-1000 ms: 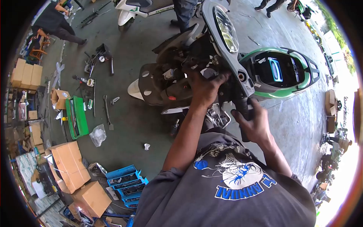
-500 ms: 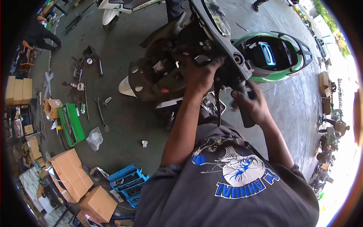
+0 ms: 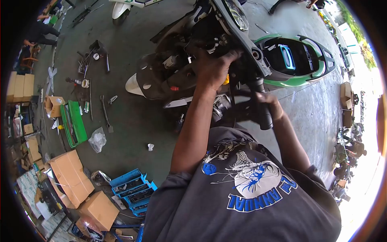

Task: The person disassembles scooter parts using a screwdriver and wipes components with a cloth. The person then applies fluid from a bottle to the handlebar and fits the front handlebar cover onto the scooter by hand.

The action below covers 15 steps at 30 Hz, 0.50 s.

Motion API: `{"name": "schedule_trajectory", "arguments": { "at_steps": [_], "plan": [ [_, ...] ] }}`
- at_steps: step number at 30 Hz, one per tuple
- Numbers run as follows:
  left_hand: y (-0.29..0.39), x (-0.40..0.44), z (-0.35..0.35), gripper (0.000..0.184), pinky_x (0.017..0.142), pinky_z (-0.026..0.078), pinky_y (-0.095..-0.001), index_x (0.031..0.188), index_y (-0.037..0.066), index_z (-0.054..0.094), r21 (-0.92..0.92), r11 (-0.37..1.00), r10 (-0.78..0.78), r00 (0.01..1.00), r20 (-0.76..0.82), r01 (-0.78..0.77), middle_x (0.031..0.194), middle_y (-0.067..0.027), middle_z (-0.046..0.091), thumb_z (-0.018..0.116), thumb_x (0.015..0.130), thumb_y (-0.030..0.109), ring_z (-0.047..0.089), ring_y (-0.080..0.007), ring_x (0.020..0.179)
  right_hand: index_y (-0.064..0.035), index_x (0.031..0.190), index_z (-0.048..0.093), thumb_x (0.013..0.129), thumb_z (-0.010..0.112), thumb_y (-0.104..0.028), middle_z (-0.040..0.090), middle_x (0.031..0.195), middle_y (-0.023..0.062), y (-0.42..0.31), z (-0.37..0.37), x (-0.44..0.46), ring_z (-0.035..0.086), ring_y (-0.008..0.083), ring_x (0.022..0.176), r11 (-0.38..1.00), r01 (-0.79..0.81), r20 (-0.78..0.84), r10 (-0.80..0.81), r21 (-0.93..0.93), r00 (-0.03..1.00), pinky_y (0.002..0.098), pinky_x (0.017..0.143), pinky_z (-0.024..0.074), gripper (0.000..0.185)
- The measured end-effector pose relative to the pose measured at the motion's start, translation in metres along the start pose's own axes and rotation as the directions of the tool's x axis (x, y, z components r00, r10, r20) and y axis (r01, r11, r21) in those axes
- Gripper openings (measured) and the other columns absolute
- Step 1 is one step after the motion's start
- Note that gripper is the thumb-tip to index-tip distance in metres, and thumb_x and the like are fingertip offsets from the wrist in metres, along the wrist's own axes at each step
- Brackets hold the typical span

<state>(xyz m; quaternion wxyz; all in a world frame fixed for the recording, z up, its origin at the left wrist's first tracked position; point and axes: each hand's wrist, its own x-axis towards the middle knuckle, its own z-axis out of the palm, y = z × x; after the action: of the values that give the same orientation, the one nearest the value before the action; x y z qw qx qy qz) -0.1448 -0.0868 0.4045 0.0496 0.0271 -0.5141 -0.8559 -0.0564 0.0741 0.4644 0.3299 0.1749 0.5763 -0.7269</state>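
A partly stripped scooter (image 3: 177, 76) stands in front of me, its dark front panels and wiring open to view. My left hand (image 3: 217, 68) reaches into the cavity behind the front panel (image 3: 242, 40). Its thumb stretches to the right, while the other fingers are lost in shadow. On the right, my right hand (image 3: 271, 103) is closed around the black handlebar grip (image 3: 264, 115), thumb over it and dark, blurred fingers passing behind. A small yellow part (image 3: 226, 79) shows beside my left wrist. The red piece (image 3: 174, 88) sits on the scooter's dark body.
Right of the scooter lies a green-rimmed underseat section (image 3: 298, 60). Tools and a wrench (image 3: 105, 113) lie on the floor at left, near a green case (image 3: 76, 125). Cardboard boxes (image 3: 72, 177) and a blue toolbox (image 3: 133, 187) stand lower left. A person (image 3: 40, 32) is far left.
My right hand has shifted slightly up and left on the handlebar grip, its fingers now reaching farther behind it. The yellow part has come into view. My left hand stays in the cavity.
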Motion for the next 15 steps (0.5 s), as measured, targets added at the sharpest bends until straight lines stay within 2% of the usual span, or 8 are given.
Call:
{"name": "schedule_trajectory", "arguments": {
  "at_steps": [2, 5, 7, 8, 10, 11, 12, 15],
  "plan": [
    [0.02, -0.007, 0.006, 0.055, 0.085, 0.053, -0.0307, 0.117, -0.005, 0.05, -0.207, 0.968, -0.12, 0.986, 0.115, 0.142, 0.107, -0.0121, 0.064, 0.079, 0.072, 0.01, 0.064, -0.0201, 0.093, -0.001, 0.117, 0.05, 0.079, 0.068, -0.025, 0.063, 0.095, 0.0135, 0.004, -0.006, 0.003, 0.065, 0.02, 0.078, 0.975, -0.084, 0.249, 0.031, 0.205, 0.968, 0.0365, 0.072, 0.052, 0.048],
    [0.02, -0.008, 0.006, 0.055, 0.079, 0.055, -0.0301, 0.118, -0.003, 0.051, -0.192, 0.966, -0.16, 0.985, 0.069, 0.17, 0.105, -0.0108, 0.065, 0.079, 0.072, 0.009, 0.065, -0.0191, 0.089, 0.0008, 0.108, 0.052, 0.082, 0.067, -0.025, 0.062, 0.076, 0.0144, -0.013, 0.006, -0.003, 0.064, 0.0208, 0.064, 0.942, 0.068, -0.06, -0.092, -0.329, 0.994, 0.0359, 0.06, 0.0528, 0.04],
    [0.013, -0.008, 0.005, 0.052, 0.08, 0.055, -0.0304, 0.115, -0.003, 0.052, -0.191, 0.974, -0.114, 0.991, 0.066, 0.124, 0.106, -0.0115, 0.065, 0.079, 0.072, 0.007, 0.065, -0.0194, 0.09, 0.0023, 0.108, 0.053, 0.085, 0.067, -0.023, 0.059, 0.068, 0.0118, -0.014, 0.016, -0.01, 0.064, 0.0181, 0.058, 0.505, 0.063, -0.178, -0.415, -0.861, 0.892, 0.0287, 0.05, 0.0524, 0.037],
    [0.01, -0.004, 0.004, 0.049, 0.08, 0.055, -0.0307, 0.113, -0.003, 0.053, -0.188, 0.98, -0.058, 0.996, 0.066, 0.07, 0.107, -0.0123, 0.064, 0.078, 0.072, 0.006, 0.065, -0.0196, 0.091, 0.0023, 0.108, 0.053, 0.085, 0.067, -0.023, 0.059, 0.068, 0.0118, -0.012, 0.014, -0.008, 0.064, 0.0181, 0.058, 0.5, 0.077, -0.167, -0.425, -0.863, 0.89, 0.0287, 0.05, 0.0524, 0.037],
    [0.01, -0.008, 0.006, 0.052, 0.082, 0.054, -0.0309, 0.115, -0.004, 0.05, -0.13, 0.99, -0.049, 0.999, 0.004, 0.049, 0.108, -0.0133, 0.063, 0.078, 0.072, 0.005, 0.064, -0.0199, 0.092, 0.0018, 0.096, 0.06, 0.082, 0.07, -0.03, 0.064, 0.075, 0.008, -0.004, 0.002, -0.005, 0.062, 0.0164, 0.068, 0.732, 0.147, -0.213, -0.375, -0.665, 0.902, 0.0312, 0.064, 0.0493, 0.036],
    [0.011, -0.01, 0.008, 0.056, 0.083, 0.053, -0.0311, 0.118, -0.004, 0.047, -0.077, 0.996, -0.04, 0.998, -0.058, 0.035, 0.109, -0.0143, 0.063, 0.077, 0.072, 0.003, 0.064, -0.0202, 0.092, 0.0029, 0.104, 0.06, 0.082, 0.071, -0.029, 0.064, 0.08, 0.0087, 0.0, -0.009, 0.002, 0.062, 0.0169, 0.073, 0.948, 0.115, -0.113, -0.154, -0.296, 0.982, 0.0315, 0.068, 0.0499, 0.04],
    [0.013, -0.011, 0.009, 0.056, 0.083, 0.053, -0.0311, 0.118, -0.004, 0.047, -0.067, 0.998, -0.013, 0.999, -0.045, 0.01, 0.109, -0.0143, 0.063, 0.077, 0.072, 0.003, 0.064, -0.0202, 0.092, 0.0028, 0.111, 0.058, 0.082, 0.071, -0.026, 0.066, 0.088, 0.0102, 0.004, -0.014, 0.003, 0.064, 0.019, 0.08, 0.985, -0.124, 0.119, 0.109, 0.121, 0.987, 0.0335, 0.073, 0.0505, 0.043],
    [0.012, -0.013, 0.008, 0.078, 0.091, 0.049, -0.0337, 0.128, -0.005, 0.027, -0.147, 0.978, -0.147, 0.989, 0.002, 0.145, 0.111, -0.016, 0.06, 0.079, 0.071, 0.004, 0.06, -0.0221, 0.1, 0.0013, 0.109, 0.058, 0.084, 0.068, -0.026, 0.068, 0.09, 0.0134, 0.0, 0.002, -0.001, 0.067, 0.0253, 0.078, 0.92, -0.148, 0.258, 0.054, 0.363, 0.965, 0.0376, 0.068, 0.0522, 0.038]
  ]
}}
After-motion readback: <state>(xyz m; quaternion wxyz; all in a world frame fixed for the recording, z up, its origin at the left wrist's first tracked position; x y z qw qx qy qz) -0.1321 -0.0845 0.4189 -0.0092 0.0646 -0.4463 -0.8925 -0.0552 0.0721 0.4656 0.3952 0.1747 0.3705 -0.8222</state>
